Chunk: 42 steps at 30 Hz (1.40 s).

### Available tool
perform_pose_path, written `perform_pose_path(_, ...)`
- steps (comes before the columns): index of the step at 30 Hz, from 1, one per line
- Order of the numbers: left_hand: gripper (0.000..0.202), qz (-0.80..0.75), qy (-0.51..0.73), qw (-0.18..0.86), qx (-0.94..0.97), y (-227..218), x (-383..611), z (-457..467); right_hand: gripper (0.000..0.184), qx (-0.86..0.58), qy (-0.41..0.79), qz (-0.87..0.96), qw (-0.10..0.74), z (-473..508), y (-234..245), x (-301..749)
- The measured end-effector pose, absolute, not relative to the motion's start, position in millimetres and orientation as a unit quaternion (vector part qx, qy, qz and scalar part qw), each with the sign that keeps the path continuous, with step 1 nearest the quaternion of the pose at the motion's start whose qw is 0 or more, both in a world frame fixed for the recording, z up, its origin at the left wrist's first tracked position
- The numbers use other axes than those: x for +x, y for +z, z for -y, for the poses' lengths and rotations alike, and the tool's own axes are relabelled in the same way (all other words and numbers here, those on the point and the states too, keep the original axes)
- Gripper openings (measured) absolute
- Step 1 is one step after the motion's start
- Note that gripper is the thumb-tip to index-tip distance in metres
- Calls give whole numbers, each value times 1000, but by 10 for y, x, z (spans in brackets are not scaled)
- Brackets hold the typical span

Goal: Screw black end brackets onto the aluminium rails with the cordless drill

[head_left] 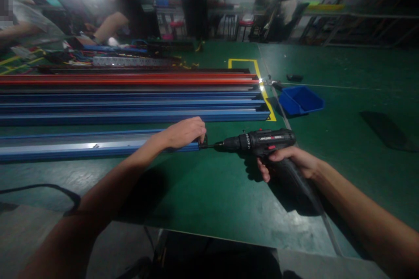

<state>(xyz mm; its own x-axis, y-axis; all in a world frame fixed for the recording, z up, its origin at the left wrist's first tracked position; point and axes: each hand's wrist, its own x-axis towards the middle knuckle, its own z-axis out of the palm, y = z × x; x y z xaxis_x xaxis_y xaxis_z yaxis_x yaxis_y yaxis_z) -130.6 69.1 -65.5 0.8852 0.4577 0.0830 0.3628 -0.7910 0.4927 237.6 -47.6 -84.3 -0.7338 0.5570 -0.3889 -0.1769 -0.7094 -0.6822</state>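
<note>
My right hand [288, 159] is wrapped round the grip of a black cordless drill [265, 139], which lies level and points left. The drill's bit [212, 145] meets a small black end cap [203, 142] at the right end of a blue metal profile [124, 143]. With fingers bent and pressed together, my left hand [188, 133] holds the end cap against the profile's end. Any screw at the bit's tip is too small to make out. The profile lies flat on the green table [196, 192], running off to the left.
Beyond lie several blue profiles [163, 115] and a red one [131, 79], side by side near yellow tape [258, 69]. A blue bin [301, 100] stands behind the drill. Cables [78, 54] and parts clutter the back left, where people sit.
</note>
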Motion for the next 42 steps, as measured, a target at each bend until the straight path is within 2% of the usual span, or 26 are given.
perform_pose_path(8,54,-197,100,229,948,-640,-1295,-693,34,-301,896,260,196,481,-865,2402)
perform_pose_path(16,52,-188,95,216,953,-644,-1292,-698,27,-301,884,300,196,489,-826,2395)
perform_pose_path(27,54,-193,90,211,954,-636,-1279,-693,29,-271,898,282,201,478,-842,2377)
perform_pose_path(42,49,-187,88,209,956,-641,-1287,-692,25,-311,875,301,216,481,-875,2373)
